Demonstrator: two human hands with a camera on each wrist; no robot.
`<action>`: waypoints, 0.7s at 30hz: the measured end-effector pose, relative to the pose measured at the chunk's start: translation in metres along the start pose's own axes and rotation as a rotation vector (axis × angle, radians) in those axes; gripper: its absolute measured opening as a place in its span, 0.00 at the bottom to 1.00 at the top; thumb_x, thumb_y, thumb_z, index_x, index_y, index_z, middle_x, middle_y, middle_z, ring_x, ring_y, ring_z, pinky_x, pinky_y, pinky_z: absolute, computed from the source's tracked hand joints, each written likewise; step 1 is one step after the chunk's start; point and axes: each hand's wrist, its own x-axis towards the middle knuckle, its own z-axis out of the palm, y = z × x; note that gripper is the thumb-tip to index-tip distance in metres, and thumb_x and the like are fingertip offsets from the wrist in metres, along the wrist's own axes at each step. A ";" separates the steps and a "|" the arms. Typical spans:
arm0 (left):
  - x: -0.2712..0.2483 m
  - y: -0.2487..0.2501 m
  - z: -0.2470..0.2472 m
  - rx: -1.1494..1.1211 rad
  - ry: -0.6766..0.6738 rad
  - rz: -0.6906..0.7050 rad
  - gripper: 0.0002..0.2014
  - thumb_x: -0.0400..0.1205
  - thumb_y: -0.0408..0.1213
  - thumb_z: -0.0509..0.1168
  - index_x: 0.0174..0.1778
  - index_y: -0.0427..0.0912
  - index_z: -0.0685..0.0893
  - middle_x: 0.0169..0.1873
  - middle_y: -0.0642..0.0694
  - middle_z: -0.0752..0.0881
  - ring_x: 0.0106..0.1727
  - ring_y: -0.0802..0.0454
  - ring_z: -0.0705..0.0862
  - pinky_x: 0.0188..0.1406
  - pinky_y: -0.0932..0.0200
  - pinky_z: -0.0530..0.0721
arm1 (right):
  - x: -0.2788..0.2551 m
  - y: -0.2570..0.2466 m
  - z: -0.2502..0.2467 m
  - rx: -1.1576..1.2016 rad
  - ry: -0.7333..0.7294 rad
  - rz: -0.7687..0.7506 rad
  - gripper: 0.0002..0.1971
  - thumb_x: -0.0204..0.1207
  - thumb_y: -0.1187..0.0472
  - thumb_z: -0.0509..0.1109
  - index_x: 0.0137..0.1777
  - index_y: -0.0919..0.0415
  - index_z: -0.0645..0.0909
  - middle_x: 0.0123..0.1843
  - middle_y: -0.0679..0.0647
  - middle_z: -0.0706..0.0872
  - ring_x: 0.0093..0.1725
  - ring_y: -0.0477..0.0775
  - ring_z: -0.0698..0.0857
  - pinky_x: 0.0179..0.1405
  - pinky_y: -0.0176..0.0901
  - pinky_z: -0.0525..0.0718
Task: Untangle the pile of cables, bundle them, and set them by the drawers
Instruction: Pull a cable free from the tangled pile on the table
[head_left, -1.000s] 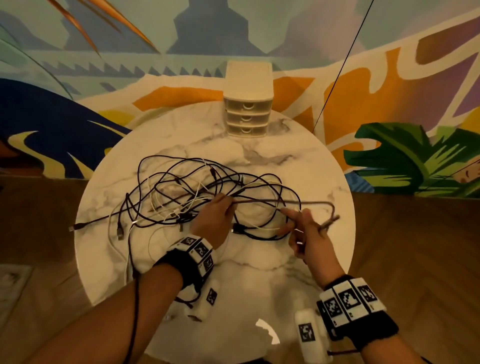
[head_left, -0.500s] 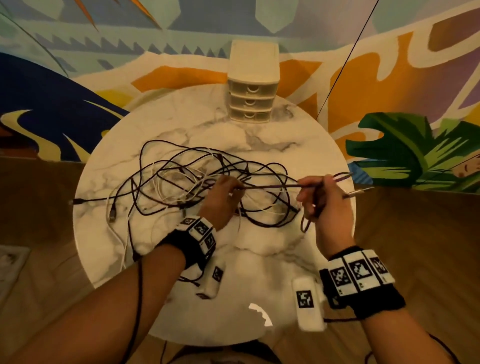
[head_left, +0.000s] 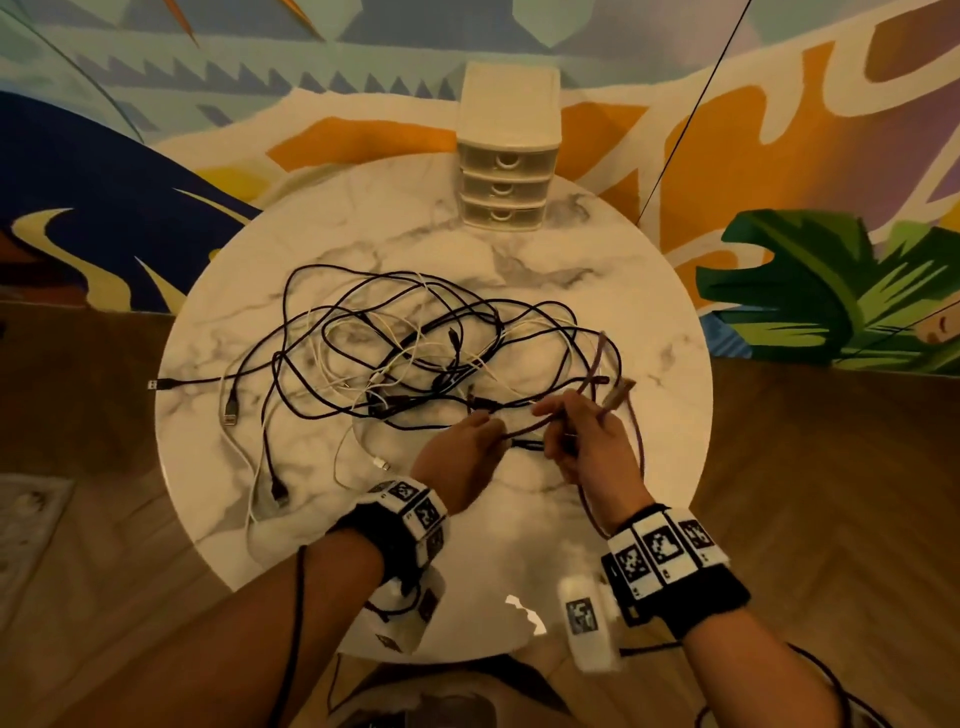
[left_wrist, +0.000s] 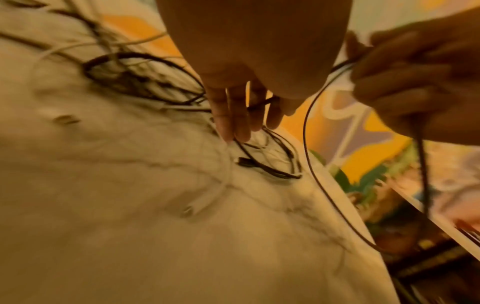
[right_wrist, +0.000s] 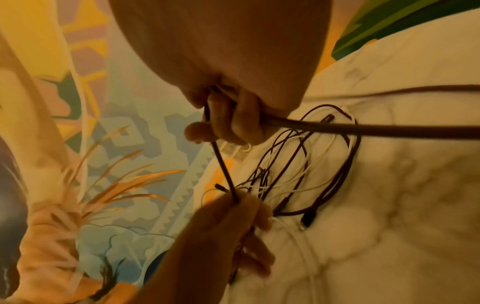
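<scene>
A tangle of black and white cables (head_left: 415, 358) lies spread over the round marble table (head_left: 363, 218). My right hand (head_left: 582, 441) grips loops of a dark brown cable (head_left: 613, 379) above the table's right side; in the right wrist view the fingers (right_wrist: 233, 123) are curled round that cable (right_wrist: 363, 127). My left hand (head_left: 467, 452) sits just left of it and pinches the same cable (right_wrist: 223, 164) a short span away; the left wrist view shows its fingers (left_wrist: 233, 115) pointing down at the pile. A white three-drawer unit (head_left: 506, 150) stands at the table's far edge.
Loose plugs lie at the table's left: a black USB end (head_left: 156, 385) at the rim and a silver one (head_left: 231, 415). A painted wall rises behind the table. Wooden floor surrounds it. A thin dark line (head_left: 691, 109) slants up at the back right.
My right hand has swung back left towards the left hand, so the stretched cable span has shortened. More of the brown cable now hangs in a loop from the right hand.
</scene>
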 end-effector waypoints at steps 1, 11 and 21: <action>-0.001 -0.007 -0.002 -0.004 -0.017 -0.045 0.11 0.85 0.43 0.56 0.53 0.43 0.81 0.52 0.47 0.79 0.44 0.48 0.81 0.45 0.49 0.82 | 0.000 -0.002 -0.002 0.004 0.024 -0.007 0.21 0.87 0.56 0.52 0.45 0.64 0.84 0.23 0.55 0.76 0.20 0.45 0.66 0.17 0.33 0.61; -0.014 0.019 -0.047 -0.135 -0.267 -0.233 0.13 0.86 0.43 0.55 0.56 0.42 0.82 0.48 0.41 0.86 0.41 0.49 0.83 0.39 0.55 0.81 | 0.001 -0.025 -0.034 0.137 0.165 -0.144 0.21 0.88 0.57 0.50 0.42 0.60 0.82 0.25 0.53 0.83 0.18 0.43 0.67 0.15 0.30 0.62; 0.012 0.140 -0.055 -0.460 -0.335 -0.059 0.10 0.86 0.40 0.57 0.52 0.39 0.80 0.39 0.40 0.87 0.32 0.44 0.88 0.35 0.47 0.89 | -0.039 -0.030 -0.062 -0.098 0.135 -0.169 0.19 0.87 0.57 0.51 0.50 0.64 0.84 0.26 0.55 0.80 0.21 0.44 0.72 0.20 0.31 0.66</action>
